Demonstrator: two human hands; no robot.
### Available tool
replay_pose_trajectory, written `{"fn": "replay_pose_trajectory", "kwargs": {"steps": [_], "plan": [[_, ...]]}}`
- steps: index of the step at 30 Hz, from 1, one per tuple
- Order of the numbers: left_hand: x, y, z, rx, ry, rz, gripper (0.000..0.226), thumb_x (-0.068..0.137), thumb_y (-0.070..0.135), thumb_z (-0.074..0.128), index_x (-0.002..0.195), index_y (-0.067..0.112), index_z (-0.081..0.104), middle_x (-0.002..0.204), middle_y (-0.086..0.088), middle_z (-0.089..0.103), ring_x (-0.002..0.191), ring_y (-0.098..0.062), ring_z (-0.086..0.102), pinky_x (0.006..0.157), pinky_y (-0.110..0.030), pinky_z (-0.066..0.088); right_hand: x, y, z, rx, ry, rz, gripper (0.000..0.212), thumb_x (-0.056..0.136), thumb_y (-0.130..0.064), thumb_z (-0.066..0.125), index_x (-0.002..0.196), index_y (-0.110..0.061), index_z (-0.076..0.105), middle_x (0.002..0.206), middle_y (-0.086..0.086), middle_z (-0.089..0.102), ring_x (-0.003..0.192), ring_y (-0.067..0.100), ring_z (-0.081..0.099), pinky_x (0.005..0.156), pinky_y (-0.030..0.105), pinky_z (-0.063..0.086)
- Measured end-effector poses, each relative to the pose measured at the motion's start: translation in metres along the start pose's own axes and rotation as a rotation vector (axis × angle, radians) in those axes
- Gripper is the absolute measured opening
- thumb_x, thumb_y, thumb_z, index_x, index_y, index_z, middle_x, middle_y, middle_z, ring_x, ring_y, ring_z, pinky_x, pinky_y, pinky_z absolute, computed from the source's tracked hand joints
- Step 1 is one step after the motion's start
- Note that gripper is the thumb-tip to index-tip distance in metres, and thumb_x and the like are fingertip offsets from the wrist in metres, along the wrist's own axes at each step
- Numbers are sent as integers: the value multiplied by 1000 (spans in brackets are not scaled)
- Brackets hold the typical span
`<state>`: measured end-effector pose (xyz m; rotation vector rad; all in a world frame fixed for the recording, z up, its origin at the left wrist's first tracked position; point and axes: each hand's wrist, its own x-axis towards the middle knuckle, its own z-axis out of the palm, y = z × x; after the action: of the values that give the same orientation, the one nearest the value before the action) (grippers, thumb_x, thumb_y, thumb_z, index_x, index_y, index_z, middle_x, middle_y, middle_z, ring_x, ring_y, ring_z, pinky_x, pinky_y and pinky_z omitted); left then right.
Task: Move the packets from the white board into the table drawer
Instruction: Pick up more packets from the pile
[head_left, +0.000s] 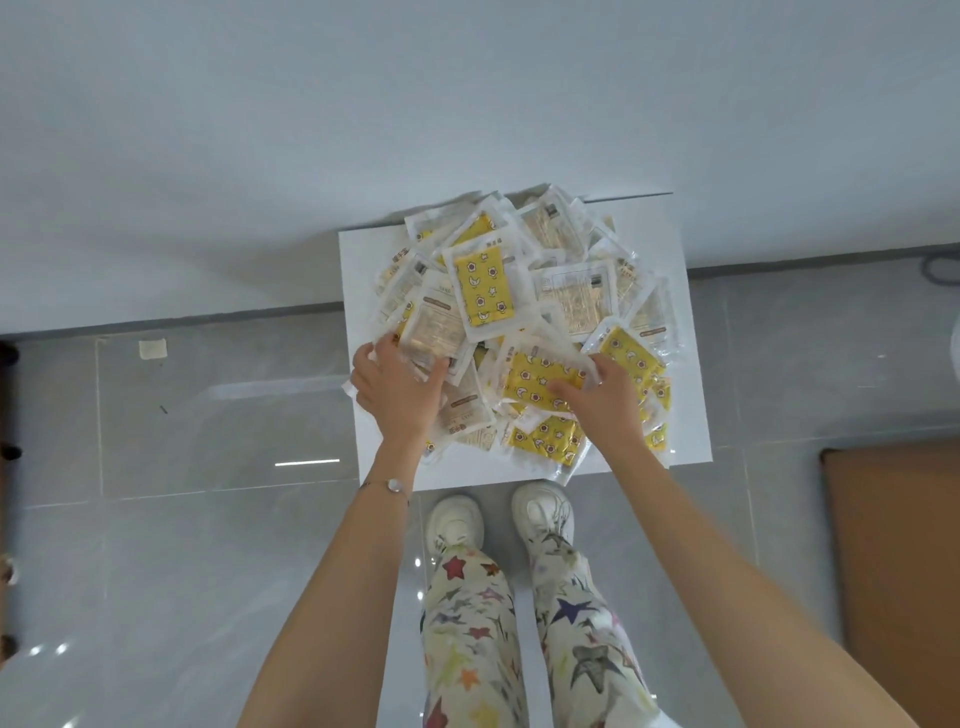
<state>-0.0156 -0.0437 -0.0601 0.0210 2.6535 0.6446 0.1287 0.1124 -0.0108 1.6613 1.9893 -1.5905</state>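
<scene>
Grabbing step: my left hand (400, 387) clutching packets (519, 291) off white board (685, 415), right hand (605, 397) pinching yellow one. Next lift, carry to drawer (not in view).

The packets (483, 291) are of clear, crinkled plastic that shines. The white board (691, 405) under them looks smooth and matt. The grey floor tiles (208, 415) are glossy and mirror the light. The trousers (467, 649) are printed cloth.
</scene>
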Motion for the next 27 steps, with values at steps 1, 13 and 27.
{"fn": "replay_pose_trajectory", "kwargs": {"steps": [1, 13, 27], "plan": [[-1, -4, -1, 10, 1, -31, 79, 77, 49, 73, 140, 22, 36, 150, -10, 24, 141, -31, 18, 112, -51, 20, -1, 0, -3, 47, 9, 4, 28, 79, -21, 77, 100, -16, 60, 71, -7, 55, 60, 13, 52, 44, 16, 37], [6, -34, -14, -66, -8, -276, 99, 74, 49, 77, 148, 9, 24, 149, -16, 29, 139, -33, 23, 110, -51, 30, -8, 0, -6, 448, 76, 76, 65, 82, -19, 72, 140, -18, 44, 132, 0, 55, 120, 22, 55, 99, 43, 49], [7, -21, -23, -341, -203, 1, 72, 85, 24, 73, 145, 19, 35, 126, -1, 35, 111, -12, 47, 91, -23, 44, -1, -6, -1, 536, 187, 67, 40, 86, -12, 68, 124, -19, 56, 115, 2, 66, 104, 19, 66, 80, 30, 56]]}}
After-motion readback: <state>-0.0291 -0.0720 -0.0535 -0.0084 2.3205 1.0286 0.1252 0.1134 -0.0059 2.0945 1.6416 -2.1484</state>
